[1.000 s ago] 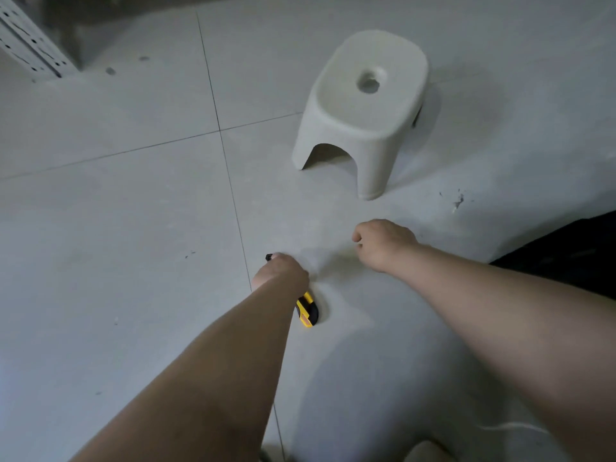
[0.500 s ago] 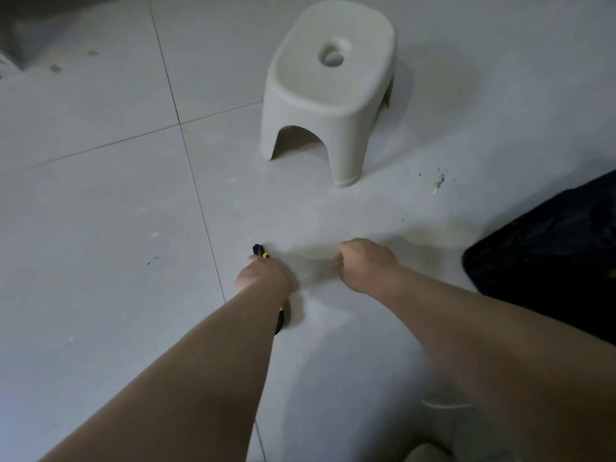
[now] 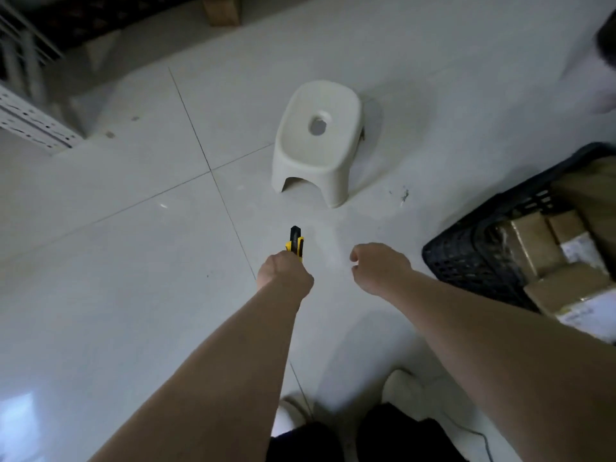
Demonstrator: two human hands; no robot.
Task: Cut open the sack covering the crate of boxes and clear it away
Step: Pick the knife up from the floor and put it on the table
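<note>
1. Two hands in shot: left hand (image 3: 285, 273), right hand (image 3: 380, 268).
2. One utility knife (image 3: 296, 243), yellow and black.
3. One white stool (image 3: 316, 141).
4. One black crate (image 3: 466, 255).
5. Cardboard boxes (image 3: 530, 245) in it: at least four showing, but the frame edge cuts off the full count.
6. And two white shoes (image 3: 401, 385) down below.

There's the yellow-and-black utility knife (image 3: 296, 242), gripped in the left hand (image 3: 284, 273), its black nose pointing forward and away from the person. Whether the blade is out is hard to tell from here. Over at the right edge, the black perforated crate (image 3: 466, 261) sits on the pale floor tiles, packed with taped brown cardboard boxes (image 3: 530, 243), a few with white labels.
</note>
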